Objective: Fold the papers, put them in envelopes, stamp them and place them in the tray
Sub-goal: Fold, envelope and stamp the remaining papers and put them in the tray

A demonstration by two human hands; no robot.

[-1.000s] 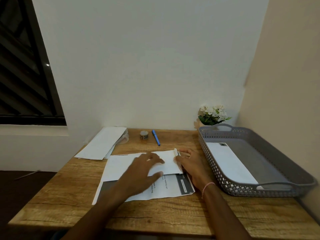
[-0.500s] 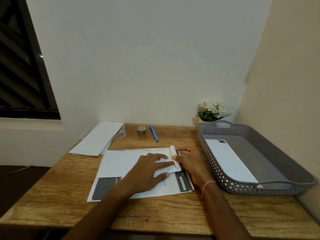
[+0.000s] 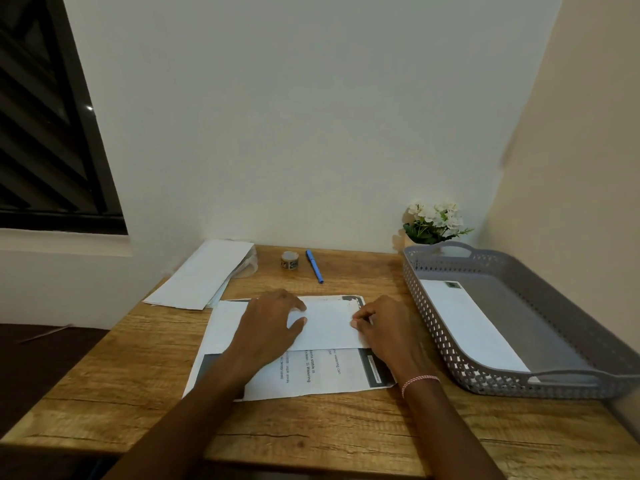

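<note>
One stamped envelope [image 3: 467, 327] lies flat inside the grey tray [image 3: 450, 344], so one round looks finished. A second envelope [image 3: 329, 323] sits just left of the tray, on a printed sheet [image 3: 329, 372] not yet folded. The left hand [image 3: 270, 323] presses it down, grip spread. The right hand [image 3: 384, 327] has its grip curled, pinching the envelope's end nearest the tray (closing it, I judge). Stamping and traying this one remain, then the sheet beneath.

Well left of the tray lies a stack of envelopes [image 3: 204, 275], with a small roll [image 3: 290, 260] and a blue pen [image 3: 314, 266] between. White flowers [image 3: 434, 221] stand behind the tray. The wooden worktop [image 3: 311, 427] fills a pale-walled corner, with a dark window [image 3: 45, 133] far left of the tray.
</note>
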